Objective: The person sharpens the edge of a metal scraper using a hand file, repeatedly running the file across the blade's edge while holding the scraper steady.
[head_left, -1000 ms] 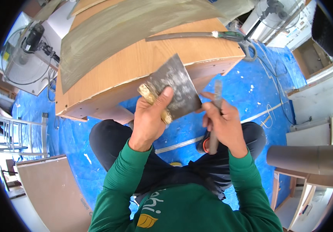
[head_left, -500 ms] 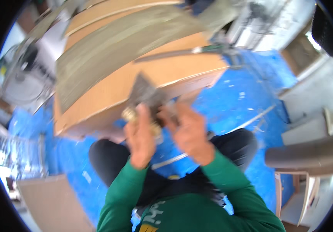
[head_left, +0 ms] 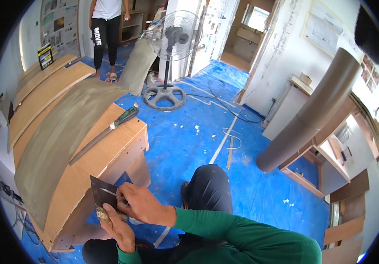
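My left hand (head_left: pixel 118 229) is closed around the pale, stubby handle (head_left: pixel 103 214) of a scraper, thumb up against its dark, flat blade (head_left: pixel 103 193). The blade stands upright near the front edge of the wooden workpiece. My right hand (head_left: pixel 143 203) is curled with its fingertips at the blade's face. A thin, light metal strip (head_left: pixel 109 192) runs from those fingertips across the blade; its other end is hidden in the fingers. On the wooden top lies a long file (head_left: pixel 95 144) with a green and black handle, beside a curved grey-coated panel (head_left: pixel 62 127).
Curved boards (head_left: pixel 53 92) lie on the far left, with a small black and yellow box (head_left: pixel 45 57) on them. A standing fan (head_left: pixel 166 75) and a person (head_left: pixel 106 35) are at the back. A brown tube (head_left: pixel 308 114) leans at right over wooden frames. Blue sheeting (head_left: pixel 176 132) covers the floor.
My view has swung right and up, so the workpiece now sits at left and the fan and person show. Both hands stay at the scraper. The earlier frame is blurred.
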{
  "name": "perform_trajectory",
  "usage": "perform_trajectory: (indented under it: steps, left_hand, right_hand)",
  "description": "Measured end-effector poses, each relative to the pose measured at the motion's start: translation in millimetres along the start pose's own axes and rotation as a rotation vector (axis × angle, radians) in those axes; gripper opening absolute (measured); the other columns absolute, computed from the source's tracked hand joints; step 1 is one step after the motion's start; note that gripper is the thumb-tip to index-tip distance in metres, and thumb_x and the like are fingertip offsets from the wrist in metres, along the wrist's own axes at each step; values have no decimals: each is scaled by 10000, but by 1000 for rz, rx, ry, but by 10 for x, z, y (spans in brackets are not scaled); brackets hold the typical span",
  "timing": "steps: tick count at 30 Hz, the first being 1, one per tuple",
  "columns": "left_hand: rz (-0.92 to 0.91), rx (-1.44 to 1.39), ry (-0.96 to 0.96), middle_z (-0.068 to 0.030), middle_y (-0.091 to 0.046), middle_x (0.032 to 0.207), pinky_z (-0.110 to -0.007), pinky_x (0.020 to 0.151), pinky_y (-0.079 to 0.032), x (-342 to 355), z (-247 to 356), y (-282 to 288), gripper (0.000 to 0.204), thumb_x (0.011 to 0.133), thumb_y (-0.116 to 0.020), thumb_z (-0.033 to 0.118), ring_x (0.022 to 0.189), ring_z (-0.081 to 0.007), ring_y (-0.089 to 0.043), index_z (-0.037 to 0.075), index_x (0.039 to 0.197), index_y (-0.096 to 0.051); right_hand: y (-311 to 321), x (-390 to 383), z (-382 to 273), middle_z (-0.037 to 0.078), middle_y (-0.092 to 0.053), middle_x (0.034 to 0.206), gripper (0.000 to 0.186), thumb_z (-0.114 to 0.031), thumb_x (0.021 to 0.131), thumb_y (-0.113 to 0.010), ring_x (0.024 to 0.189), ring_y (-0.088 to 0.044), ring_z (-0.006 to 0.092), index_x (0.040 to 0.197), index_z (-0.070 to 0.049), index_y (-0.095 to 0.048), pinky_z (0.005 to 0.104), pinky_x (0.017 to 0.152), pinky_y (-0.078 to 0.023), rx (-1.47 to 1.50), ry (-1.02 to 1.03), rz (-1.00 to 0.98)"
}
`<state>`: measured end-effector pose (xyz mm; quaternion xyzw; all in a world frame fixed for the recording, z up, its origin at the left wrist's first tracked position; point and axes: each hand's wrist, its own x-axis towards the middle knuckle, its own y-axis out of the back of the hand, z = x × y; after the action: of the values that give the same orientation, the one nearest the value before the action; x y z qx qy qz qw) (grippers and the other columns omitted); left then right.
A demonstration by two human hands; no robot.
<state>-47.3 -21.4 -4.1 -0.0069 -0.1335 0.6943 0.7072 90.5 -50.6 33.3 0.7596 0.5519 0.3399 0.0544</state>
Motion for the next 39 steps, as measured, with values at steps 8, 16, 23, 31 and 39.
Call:
perform_trajectory:
  steps: [8, 16, 23, 31, 39]
  left_hand:
    - [-48, -494, 185, -99, -719, 1291, -382, 948, -567, 113, 197, -158, 402, 1192, -514, 355, 1141, -186, -699, 8, 1351, -640]
    - [-161, -661, 140, -114, -670, 1413, -463, 1089, -552, 98, 146, -138, 417, 1204, -473, 342, 1272, -258, -669, 44, 1487, -540]
    - [-151, -642, 112, -103, -647, 1426, -449, 1085, -549, 78, 112, -170, 418, 1205, -471, 310, 1281, -241, -654, 56, 1536, -487]
    - [-52, -675, 180, -77, -684, 1317, -379, 859, -598, 18, 147, -212, 316, 1187, -530, 250, 1116, -180, -688, 54, 1433, -555]
    - [-240, -164, 179, -5, -756, 1034, -280, 718, -531, 135, 288, 59, 239, 1140, -637, 217, 856, -89, -659, 33, 1260, -732]
  right_hand:
    - [128, -77, -111, 114, -723, 1077, 499, -233, 896, -940, 910, -689, 155, 1204, 26, -645, 357, 749, -576, 311, -589, 145]
    - [70, 99, -214, 140, -748, 1132, 641, -126, 899, -928, 1001, -694, 138, 1369, 69, -538, 322, 852, -596, 565, -534, 90]
    - [-68, 84, -20, 88, -708, 974, 525, -171, 941, -892, 782, -644, 109, 1303, 16, -561, 299, 645, -536, 623, -545, 88]
    - [-196, 55, -20, 34, -675, 836, 404, -222, 1057, -756, 570, -588, 89, 1335, 9, -575, 267, 475, -462, 598, -468, 245]
    - [-16, -66, -8, 37, -659, 772, 330, -257, 1058, -769, 501, -562, 108, 1220, -7, -627, 283, 441, -425, 735, -579, 145]
